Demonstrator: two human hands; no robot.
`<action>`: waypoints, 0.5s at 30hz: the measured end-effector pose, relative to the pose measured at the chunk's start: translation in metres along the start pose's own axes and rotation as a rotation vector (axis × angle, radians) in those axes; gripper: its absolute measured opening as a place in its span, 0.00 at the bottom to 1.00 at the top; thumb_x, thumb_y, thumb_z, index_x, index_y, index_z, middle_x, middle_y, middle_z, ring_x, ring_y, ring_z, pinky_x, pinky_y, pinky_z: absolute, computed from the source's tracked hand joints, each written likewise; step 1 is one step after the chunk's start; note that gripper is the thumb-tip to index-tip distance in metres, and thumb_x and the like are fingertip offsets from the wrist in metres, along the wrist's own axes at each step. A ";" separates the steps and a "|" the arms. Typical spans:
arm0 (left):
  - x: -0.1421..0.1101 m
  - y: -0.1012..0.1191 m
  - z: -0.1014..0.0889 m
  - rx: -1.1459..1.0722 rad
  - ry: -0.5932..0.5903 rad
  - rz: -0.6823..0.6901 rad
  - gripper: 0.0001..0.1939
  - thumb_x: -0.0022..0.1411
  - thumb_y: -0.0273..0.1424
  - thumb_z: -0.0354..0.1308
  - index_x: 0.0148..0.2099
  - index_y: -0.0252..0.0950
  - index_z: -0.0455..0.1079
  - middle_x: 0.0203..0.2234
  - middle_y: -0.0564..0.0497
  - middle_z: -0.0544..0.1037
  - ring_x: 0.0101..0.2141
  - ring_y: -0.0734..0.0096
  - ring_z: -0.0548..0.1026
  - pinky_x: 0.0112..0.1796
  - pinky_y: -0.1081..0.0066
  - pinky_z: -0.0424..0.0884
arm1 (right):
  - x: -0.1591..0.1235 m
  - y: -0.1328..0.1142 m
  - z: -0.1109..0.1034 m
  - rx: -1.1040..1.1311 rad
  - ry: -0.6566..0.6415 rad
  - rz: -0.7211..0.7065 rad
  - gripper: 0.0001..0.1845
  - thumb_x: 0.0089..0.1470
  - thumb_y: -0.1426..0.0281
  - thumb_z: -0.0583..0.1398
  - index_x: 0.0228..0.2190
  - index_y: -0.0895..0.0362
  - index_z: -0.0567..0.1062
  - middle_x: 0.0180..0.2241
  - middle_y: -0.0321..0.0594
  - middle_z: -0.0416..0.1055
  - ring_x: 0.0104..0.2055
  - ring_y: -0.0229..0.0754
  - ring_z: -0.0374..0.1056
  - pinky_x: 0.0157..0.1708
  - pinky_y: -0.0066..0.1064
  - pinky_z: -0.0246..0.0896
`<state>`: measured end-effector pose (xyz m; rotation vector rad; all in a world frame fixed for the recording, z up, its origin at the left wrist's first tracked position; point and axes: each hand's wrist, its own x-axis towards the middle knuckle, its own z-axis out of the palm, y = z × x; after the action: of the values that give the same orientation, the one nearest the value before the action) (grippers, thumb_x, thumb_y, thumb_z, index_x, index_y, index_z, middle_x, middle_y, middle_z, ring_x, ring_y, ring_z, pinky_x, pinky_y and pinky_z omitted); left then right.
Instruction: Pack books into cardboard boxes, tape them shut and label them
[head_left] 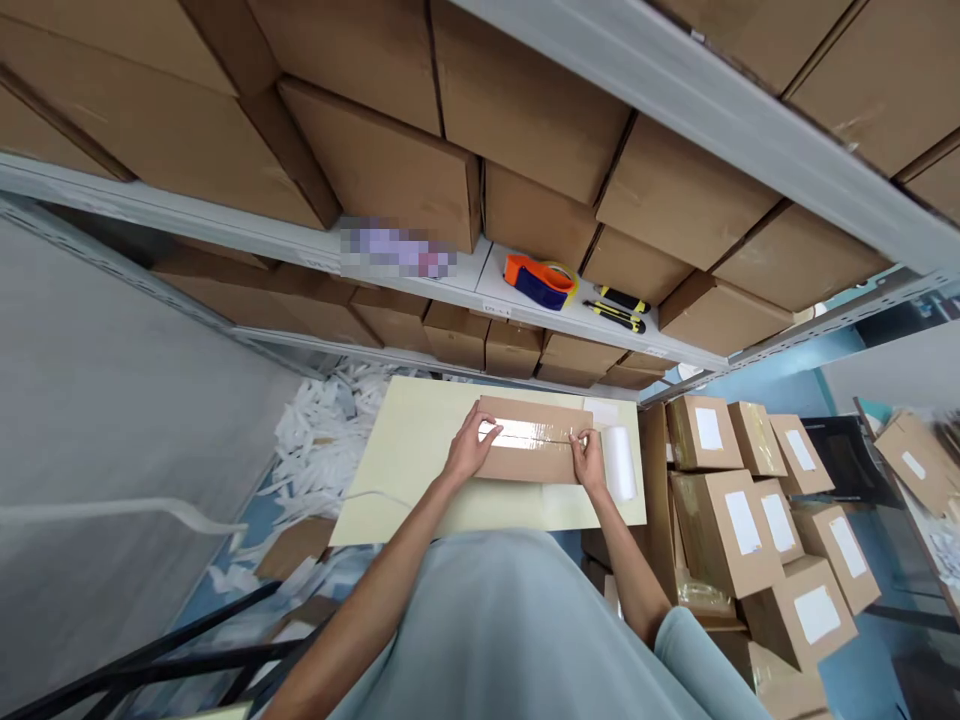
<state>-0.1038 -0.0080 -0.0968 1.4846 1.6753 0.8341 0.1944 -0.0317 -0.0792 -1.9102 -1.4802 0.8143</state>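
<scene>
A flat brown cardboard box [529, 465] lies on a pale yellow tabletop [416, 440] in front of me. Shiny clear tape [525, 432] runs along the seam on its top. My left hand [471, 445] grips the box's left end, thumb on top near the tape's end and fingers at the edge. At the right end, my right hand [589, 458] is closed on the box edge, with bent fingers by the tape. The undersides of both grips are hidden. Just right of that hand lies a white roll [619, 463].
Shelves ahead hold many cardboard boxes [532, 105]. An orange and blue tape dispenser [540, 282] and yellow-black utility knives [615, 312] lie on one shelf [487, 290]. Labelled boxes [739, 530] are stacked at right. White paper scraps [322, 430] cover the floor at left.
</scene>
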 end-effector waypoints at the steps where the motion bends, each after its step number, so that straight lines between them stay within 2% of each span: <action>1: -0.002 0.001 -0.005 -0.010 0.014 0.003 0.09 0.74 0.43 0.56 0.48 0.45 0.71 0.77 0.39 0.67 0.78 0.52 0.62 0.65 0.54 0.72 | -0.001 -0.005 0.000 0.004 0.004 -0.009 0.21 0.69 0.44 0.54 0.41 0.48 0.65 0.29 0.32 0.71 0.28 0.47 0.65 0.35 0.36 0.63; 7: -0.010 0.000 -0.049 0.028 0.105 0.054 0.13 0.76 0.47 0.55 0.50 0.46 0.72 0.77 0.43 0.66 0.75 0.53 0.67 0.66 0.55 0.72 | -0.007 -0.040 0.010 0.001 -0.003 -0.033 0.22 0.69 0.43 0.54 0.44 0.48 0.67 0.25 0.29 0.65 0.28 0.49 0.66 0.36 0.36 0.62; 9: -0.010 -0.007 -0.057 0.048 0.108 0.056 0.14 0.76 0.48 0.54 0.51 0.46 0.72 0.78 0.43 0.66 0.74 0.53 0.69 0.65 0.55 0.73 | -0.007 -0.045 0.019 0.010 -0.008 -0.029 0.22 0.69 0.43 0.54 0.43 0.48 0.67 0.26 0.30 0.67 0.29 0.49 0.67 0.36 0.36 0.63; 11: -0.011 -0.016 -0.058 0.047 0.105 0.037 0.14 0.75 0.48 0.55 0.51 0.45 0.72 0.78 0.43 0.66 0.74 0.51 0.69 0.65 0.54 0.73 | -0.007 -0.044 0.029 0.002 -0.018 -0.025 0.21 0.68 0.44 0.54 0.42 0.48 0.66 0.28 0.31 0.70 0.29 0.49 0.69 0.36 0.36 0.65; 15: -0.021 -0.038 -0.045 0.002 0.096 -0.021 0.13 0.74 0.47 0.54 0.49 0.45 0.71 0.78 0.40 0.66 0.74 0.48 0.69 0.64 0.51 0.74 | -0.016 -0.032 0.045 -0.040 -0.046 -0.037 0.18 0.69 0.46 0.52 0.42 0.47 0.65 0.32 0.36 0.76 0.30 0.52 0.73 0.39 0.40 0.69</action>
<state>-0.1606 -0.0335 -0.1032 1.4462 1.7594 0.9055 0.1369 -0.0365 -0.0822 -1.8995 -1.5653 0.8228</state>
